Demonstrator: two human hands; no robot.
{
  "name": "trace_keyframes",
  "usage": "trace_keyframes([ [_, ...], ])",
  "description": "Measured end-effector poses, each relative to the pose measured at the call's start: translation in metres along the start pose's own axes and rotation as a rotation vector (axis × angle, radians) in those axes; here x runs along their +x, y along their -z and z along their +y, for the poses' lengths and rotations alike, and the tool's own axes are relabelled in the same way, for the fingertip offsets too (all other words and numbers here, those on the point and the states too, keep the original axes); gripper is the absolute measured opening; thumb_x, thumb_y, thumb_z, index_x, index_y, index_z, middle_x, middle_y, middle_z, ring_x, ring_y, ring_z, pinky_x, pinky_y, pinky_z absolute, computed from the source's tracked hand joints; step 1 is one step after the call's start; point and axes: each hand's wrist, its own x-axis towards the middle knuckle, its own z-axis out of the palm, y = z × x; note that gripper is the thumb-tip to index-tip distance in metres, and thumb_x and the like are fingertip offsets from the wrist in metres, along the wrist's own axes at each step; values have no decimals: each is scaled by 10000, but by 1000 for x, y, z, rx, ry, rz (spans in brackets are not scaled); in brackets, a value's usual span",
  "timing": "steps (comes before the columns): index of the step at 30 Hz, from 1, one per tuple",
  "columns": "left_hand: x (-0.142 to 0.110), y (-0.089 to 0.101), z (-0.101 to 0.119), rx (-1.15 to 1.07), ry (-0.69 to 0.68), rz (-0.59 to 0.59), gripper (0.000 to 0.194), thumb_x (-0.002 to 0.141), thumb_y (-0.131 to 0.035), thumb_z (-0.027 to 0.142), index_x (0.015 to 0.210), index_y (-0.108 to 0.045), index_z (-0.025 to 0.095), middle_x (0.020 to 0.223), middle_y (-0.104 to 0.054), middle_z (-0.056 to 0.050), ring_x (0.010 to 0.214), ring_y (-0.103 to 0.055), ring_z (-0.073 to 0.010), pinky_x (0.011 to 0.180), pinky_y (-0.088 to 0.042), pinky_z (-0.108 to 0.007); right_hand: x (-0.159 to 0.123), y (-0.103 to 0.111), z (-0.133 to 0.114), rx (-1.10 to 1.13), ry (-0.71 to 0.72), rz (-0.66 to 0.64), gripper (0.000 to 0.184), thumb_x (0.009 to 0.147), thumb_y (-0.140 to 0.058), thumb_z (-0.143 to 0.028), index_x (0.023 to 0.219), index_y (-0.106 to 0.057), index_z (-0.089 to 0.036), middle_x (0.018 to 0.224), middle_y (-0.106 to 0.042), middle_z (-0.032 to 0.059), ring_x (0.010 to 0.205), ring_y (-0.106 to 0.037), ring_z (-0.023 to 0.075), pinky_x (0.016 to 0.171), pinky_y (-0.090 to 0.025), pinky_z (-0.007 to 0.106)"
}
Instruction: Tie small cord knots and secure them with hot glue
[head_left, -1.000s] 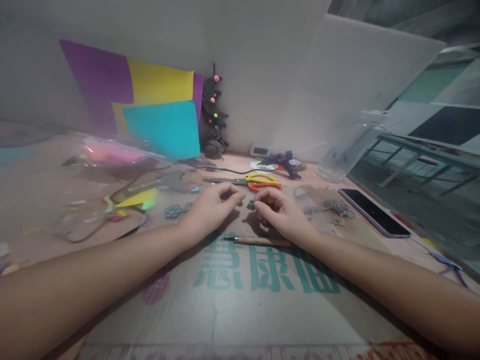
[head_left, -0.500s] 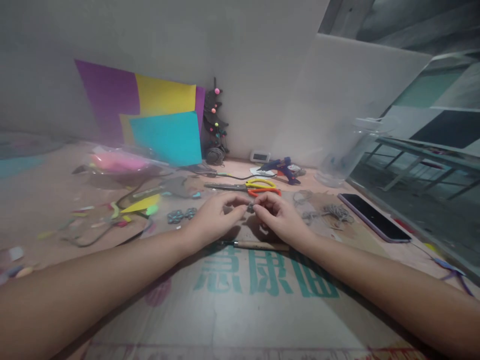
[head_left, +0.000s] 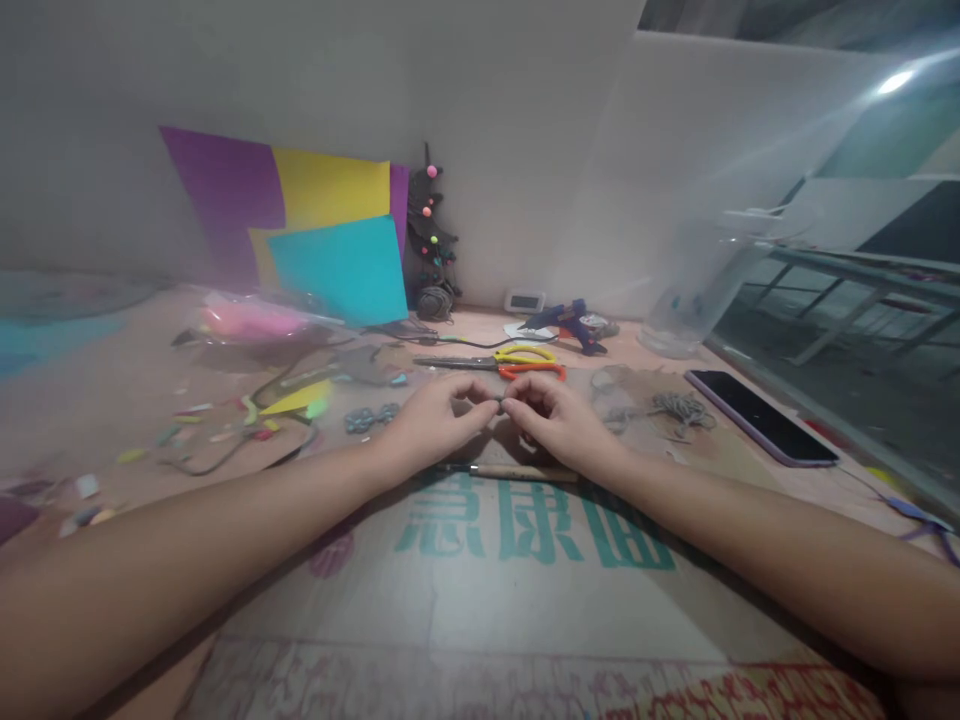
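Observation:
My left hand [head_left: 450,415] and my right hand [head_left: 551,418] meet above the middle of the table, thumbs and forefingers pinched together. Between the fingertips is a small grey piece [head_left: 500,402], mostly covered, its kind too small to make out. Just beyond the hands lie scissors [head_left: 517,361] with yellow and orange handles. On the near side rests a slim wooden-handled tool [head_left: 517,473], close under my right wrist. Grey flower-like pieces [head_left: 369,418] are to the left of my left hand. A heap of thin grey strands [head_left: 681,412] lies to the right.
A phone [head_left: 761,418] lies near the table's right edge, before a clear plastic jug [head_left: 694,290]. Behind are a dark blue glue gun [head_left: 568,322], a small white digital clock [head_left: 525,300], a dark tree-shaped ornament [head_left: 435,245] and coloured sheets [head_left: 337,270]. Scraps [head_left: 247,425] litter the left.
The view has tilted and shifted slightly. Both hands stay together at the same spot, and the small grey piece is more hidden between the fingertips.

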Motion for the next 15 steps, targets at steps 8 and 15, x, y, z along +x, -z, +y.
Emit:
trace_keyframes([
  [8,0,1,3,-30,0,14,193,848,-544,330,780,-621,167,809,-677,-20,766,-613,-172,729,-472,-275,1,0,5,-11,15,2,206,884,-530,-383,886,-576,-182,591,-524,-49,495,-480,97,484,-374,225],
  [15,-1,1,-2,-12,-30,-6,196,848,-581,354,847,-644,168,887,-681,-29,831,-614,-176,792,-460,-283,1,0,3,-31,19,54,147,870,-540,-336,861,-559,-190,567,-523,-55,480,-473,97,483,-368,228],
])
